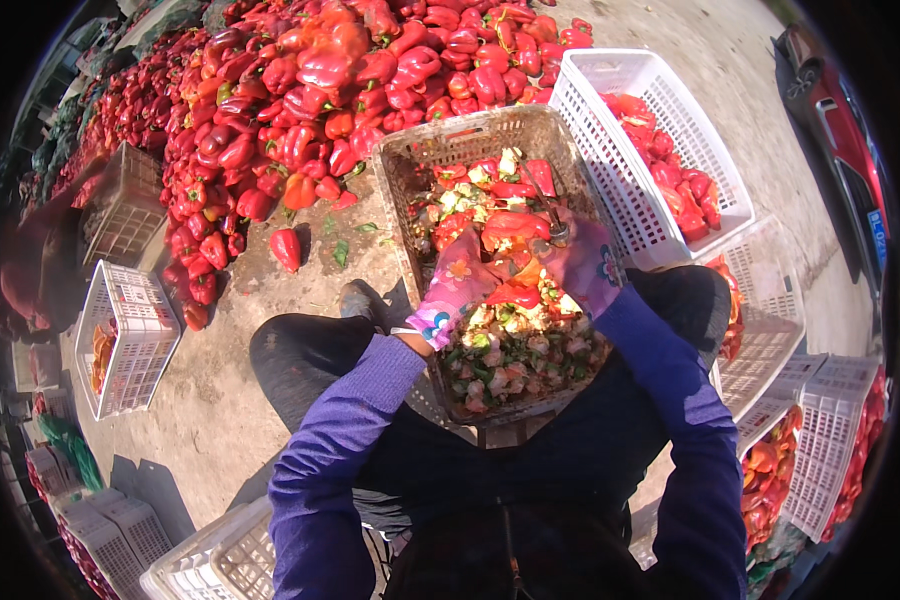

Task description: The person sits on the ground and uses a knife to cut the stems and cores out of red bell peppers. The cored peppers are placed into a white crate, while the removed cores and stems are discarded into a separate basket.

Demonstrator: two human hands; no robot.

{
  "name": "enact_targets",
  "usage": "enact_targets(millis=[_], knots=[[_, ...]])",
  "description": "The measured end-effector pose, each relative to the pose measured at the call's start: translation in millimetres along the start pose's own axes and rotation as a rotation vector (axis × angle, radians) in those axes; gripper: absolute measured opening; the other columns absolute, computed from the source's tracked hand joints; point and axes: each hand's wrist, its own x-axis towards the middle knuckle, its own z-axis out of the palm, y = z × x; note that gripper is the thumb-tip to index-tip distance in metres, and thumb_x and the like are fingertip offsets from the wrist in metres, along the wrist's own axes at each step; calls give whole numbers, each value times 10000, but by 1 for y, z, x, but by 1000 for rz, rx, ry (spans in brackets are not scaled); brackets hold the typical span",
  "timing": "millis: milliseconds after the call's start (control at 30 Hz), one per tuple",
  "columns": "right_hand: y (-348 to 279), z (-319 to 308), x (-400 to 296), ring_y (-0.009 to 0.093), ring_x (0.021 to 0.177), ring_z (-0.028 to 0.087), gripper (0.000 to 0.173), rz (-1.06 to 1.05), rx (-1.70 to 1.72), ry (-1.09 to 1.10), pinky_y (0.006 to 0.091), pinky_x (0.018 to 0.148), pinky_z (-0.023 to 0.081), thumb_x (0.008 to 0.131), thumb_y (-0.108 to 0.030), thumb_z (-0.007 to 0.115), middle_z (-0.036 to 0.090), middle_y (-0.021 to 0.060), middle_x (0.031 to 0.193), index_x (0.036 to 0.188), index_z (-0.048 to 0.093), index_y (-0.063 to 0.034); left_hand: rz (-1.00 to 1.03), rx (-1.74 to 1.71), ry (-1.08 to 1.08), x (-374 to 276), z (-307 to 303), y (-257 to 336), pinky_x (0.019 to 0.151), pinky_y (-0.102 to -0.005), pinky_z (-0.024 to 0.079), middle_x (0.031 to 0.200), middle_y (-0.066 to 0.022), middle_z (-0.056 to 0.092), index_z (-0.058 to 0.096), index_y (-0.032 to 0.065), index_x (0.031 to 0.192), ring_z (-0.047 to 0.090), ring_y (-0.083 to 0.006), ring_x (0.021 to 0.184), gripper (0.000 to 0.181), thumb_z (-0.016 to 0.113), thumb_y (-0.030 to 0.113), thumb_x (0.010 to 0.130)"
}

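Between my knees is a dirt-stained plastic crate of pepper cores, seeds and green stems. My left hand, in a pink floral glove, grips an opened red bell pepper over the crate. My right hand, gloved alike, closes around a thin metal tool with a round metal end; its exact kind is unclear. Another red pepper piece lies just beyond the hands, among pale cores. The gloves hide most fingertips.
A large heap of red bell peppers spreads ahead and left. A white crate of red pepper pieces touches the right side. More crates stand around. One loose pepper lies on the concrete. A blurred person is far left; a red vehicle stands right.
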Motion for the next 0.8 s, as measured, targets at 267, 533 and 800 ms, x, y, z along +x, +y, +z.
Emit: enact_targets(millis=[267,533,800], knots=[[29,-4,11,229,679,542,399,-235,-354,113,309,632,450,648,-228,643,545,82,755,956,479,-36,116,153,172,-5,0,22,627,-280,449,791,-95,594,490,16,1008,569,-157,711,330,560,27,686],[-1,0,21,182,661,454,205,327,898,432,333,580,410,718,-201,565,466,56,733,826,461,-61,-424,-850,-216,-14,-7,29,755,-354,472,1121,-92,475,361,31,1190,516,-211,959,412,455,237,845],[-40,27,6,163,663,431,25,392,966,259,311,582,394,787,-91,462,470,56,755,770,455,-75,-296,-1092,-255,-23,-12,15,744,-317,475,1031,-120,514,405,33,1113,540,-239,909,411,397,-90,720]])
